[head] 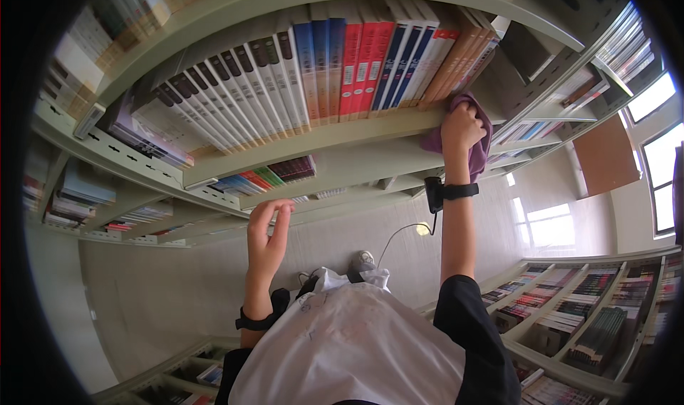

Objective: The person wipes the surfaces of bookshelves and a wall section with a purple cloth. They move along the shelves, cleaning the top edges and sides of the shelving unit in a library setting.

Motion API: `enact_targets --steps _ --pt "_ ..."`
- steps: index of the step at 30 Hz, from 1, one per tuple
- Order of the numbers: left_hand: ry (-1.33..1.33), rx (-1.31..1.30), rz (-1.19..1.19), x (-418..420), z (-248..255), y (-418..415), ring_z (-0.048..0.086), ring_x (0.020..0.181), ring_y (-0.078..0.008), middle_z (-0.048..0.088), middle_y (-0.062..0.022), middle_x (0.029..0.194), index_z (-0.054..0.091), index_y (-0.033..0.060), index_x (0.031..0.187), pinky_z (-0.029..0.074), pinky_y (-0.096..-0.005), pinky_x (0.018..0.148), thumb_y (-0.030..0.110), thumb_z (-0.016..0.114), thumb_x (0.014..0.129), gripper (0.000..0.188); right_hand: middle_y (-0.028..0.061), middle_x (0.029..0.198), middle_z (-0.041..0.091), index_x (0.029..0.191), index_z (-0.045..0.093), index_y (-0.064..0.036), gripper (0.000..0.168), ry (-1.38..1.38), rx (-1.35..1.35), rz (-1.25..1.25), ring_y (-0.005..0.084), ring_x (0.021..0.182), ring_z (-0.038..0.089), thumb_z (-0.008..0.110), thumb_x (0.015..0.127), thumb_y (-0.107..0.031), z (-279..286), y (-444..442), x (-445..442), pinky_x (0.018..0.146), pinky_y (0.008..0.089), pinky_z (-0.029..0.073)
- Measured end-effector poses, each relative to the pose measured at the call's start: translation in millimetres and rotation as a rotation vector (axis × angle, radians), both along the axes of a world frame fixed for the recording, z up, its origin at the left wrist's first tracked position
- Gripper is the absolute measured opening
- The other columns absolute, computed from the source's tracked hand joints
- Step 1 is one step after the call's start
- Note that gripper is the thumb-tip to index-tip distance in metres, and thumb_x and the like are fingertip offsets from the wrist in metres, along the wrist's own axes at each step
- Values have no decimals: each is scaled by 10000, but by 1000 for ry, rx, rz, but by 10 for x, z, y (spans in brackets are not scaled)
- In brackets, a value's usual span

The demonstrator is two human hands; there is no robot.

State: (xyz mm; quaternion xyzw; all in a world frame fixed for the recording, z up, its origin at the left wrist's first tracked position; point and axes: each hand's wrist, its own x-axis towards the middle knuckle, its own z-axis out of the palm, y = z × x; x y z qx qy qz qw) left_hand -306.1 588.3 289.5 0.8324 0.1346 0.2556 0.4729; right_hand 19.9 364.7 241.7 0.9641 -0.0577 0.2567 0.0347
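My right hand holds a purple cloth against the front edge of a metal bookshelf board, near the right end of a row of books. Part of the cloth hangs below the hand. White-spined books, blue ones and red ones stand upright on that board. My left hand, lower and to the left, is raised in front of the lower shelves with its fingers bent and holds nothing. Black straps circle both forearms.
Lower shelf boards hold short rows of books. Behind me stands another bookcase. A cable runs from the right wrist device towards my body. A brown board is near the windows at the right.
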Motion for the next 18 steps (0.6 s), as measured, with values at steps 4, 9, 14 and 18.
enact_targets --steps 4,9,14,18 --pt "-6 -10 6 -217 -21 289 568 791 -197 614 -84 825 594 1 885 418 -285 756 106 517 886 130 59 948 610 972 590 -106 207 -22 16 7 301 798 615 486 824 -205 -7 317 -267 639 441 464" --pt "-24 11 -6 -554 -49 632 569 779 -195 614 -82 815 594 0 889 420 -282 741 103 523 882 126 77 982 613 989 583 -88 232 -23 52 -67 300 816 623 488 818 -215 -13 662 -444 640 444 480" --pt "-49 -9 22 -886 -113 955 566 770 -194 613 -82 813 597 -1 884 421 -280 733 106 525 884 129 35 900 599 947 599 -111 192 -65 -74 7 257 768 609 488 830 -215 -58 1169 -857 601 405 459" --pt "-66 27 18 -1087 -129 1201 559 759 -180 607 -80 804 594 -10 886 422 -272 723 113 521 890 143 57 903 589 931 595 -95 188 -115 -53 58 265 761 593 481 826 -201 -104 1569 -1215 583 399 448"
